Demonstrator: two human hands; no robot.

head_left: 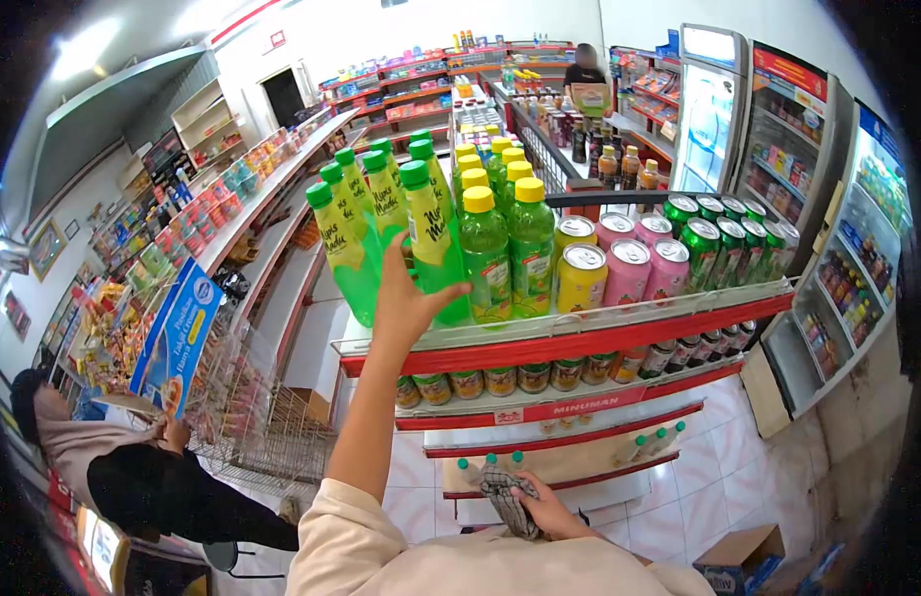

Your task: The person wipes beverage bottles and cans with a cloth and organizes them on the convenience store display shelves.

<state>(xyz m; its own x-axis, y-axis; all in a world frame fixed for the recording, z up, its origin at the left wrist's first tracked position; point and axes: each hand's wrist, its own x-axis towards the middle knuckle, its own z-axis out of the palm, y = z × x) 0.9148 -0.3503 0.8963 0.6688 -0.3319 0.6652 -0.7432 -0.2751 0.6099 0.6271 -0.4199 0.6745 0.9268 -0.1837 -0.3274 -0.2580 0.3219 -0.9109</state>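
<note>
My left hand (406, 293) reaches up to the top shelf (580, 333) and is closed round a green bottle (431, 233) with a green cap and yellow label. Its thumb lies across the bottle's right side; the other fingers are partly hidden on the left. Similar bottles (341, 248) stand beside and behind it, appearing tilted in the wide view. Just right of the hand are green bottles with yellow caps (490, 253). Low in front of my body, my right hand (552, 512) grips a grey checkered cloth (510, 502).
Yellow (582, 278), pink (627, 273) and green cans (699, 253) fill the shelf's right side. More cans (500, 380) and small bottles (659, 437) sit below. A person (133, 477) is at left near a wire rack (272, 437); another person (585, 74) is behind. Drink fridges (788, 129) line the right.
</note>
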